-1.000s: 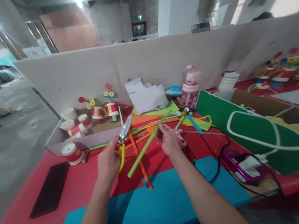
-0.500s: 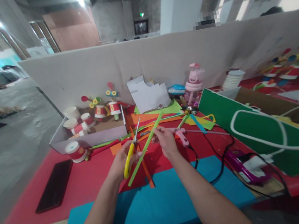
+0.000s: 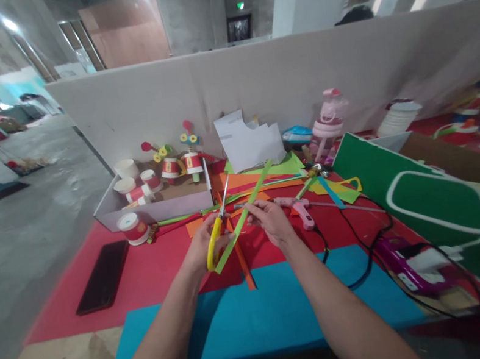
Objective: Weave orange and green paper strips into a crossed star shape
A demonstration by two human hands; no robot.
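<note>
My left hand [image 3: 201, 249] grips yellow-handled scissors [image 3: 217, 231], their blades pointing up and away over the table. My right hand [image 3: 270, 222] pinches a long green paper strip [image 3: 246, 212] that slants from lower left to upper right, crossing right beside the scissor blades. Both hands hover above a red mat [image 3: 145, 273]. An orange paper strip [image 3: 242, 259] lies on the mat just below my hands.
A white box [image 3: 152, 210] with paper-cup figures stands at back left, with a loose cup [image 3: 133, 228] and a black phone [image 3: 103, 276] nearby. A pink glue gun [image 3: 298, 209], black cables, a purple device [image 3: 405, 274] and a green board [image 3: 434, 201] lie to the right. Blue sheet [image 3: 264, 317] lies in front.
The scissors swung from leaning right to standing next to the green strip, and both hands drew closer together. The camera view shifted left.
</note>
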